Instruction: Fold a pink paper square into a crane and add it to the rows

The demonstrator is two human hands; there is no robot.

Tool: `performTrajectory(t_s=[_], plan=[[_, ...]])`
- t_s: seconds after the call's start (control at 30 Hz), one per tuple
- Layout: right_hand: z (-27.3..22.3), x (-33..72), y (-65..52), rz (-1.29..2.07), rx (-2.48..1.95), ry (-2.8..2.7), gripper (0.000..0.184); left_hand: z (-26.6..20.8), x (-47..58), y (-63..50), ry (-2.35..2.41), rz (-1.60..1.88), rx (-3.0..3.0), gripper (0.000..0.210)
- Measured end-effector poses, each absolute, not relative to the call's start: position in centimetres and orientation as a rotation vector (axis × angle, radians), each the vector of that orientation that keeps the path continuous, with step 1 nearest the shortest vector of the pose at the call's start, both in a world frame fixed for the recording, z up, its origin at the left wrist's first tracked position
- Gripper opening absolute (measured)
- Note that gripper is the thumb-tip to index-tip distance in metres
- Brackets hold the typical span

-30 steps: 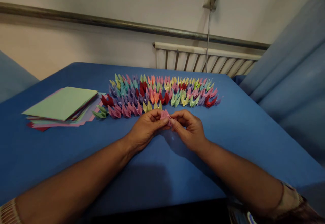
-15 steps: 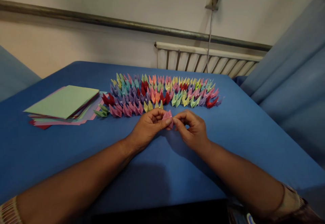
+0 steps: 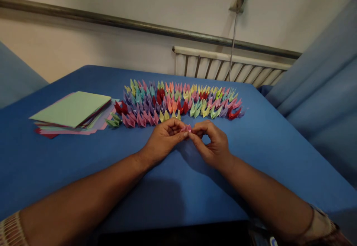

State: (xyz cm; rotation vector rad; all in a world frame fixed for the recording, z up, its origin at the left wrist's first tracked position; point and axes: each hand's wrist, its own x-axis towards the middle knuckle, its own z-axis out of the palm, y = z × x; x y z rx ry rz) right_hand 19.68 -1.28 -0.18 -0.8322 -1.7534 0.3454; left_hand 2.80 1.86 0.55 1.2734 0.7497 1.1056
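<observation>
Between my two hands, above the near side of the blue table, is a small pink folded-paper piece. My left hand is closed, pinching its left side between thumb and fingers. From the right, my right hand pinches the piece's edge with thumb and forefinger, leaving a round gap between them. Fingertips cover much of the paper, so its exact form is hard to see. Just beyond my hands stand rows of origami cranes in pink, purple, red, yellow, green and blue.
A stack of coloured paper sheets, light green on top, lies at the left. The blue-covered table reaches to a wall with a metal pipe and a white radiator. Blue curtains hang at the right.
The pink paper has been tilted, showing lower and flatter between my fingers. My right thumb and forefinger have shifted along its edge. The view has moved slightly.
</observation>
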Motion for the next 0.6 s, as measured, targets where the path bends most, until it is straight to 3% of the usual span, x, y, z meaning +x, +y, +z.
performTrajectory(t_s=[0.43, 0.6], plan=[[0.24, 19.95, -0.91, 0.565, -0.819, -1.715, 0.001, 0.63, 2.63, 1.83, 0.735, 1.123, 1.374, 0.021], [0.44, 19.93, -1.22, 0.538, -0.855, -1.7, 0.006, 0.57, 2.76, 1.61, 0.726, 1.102, 1.344, 0.022]])
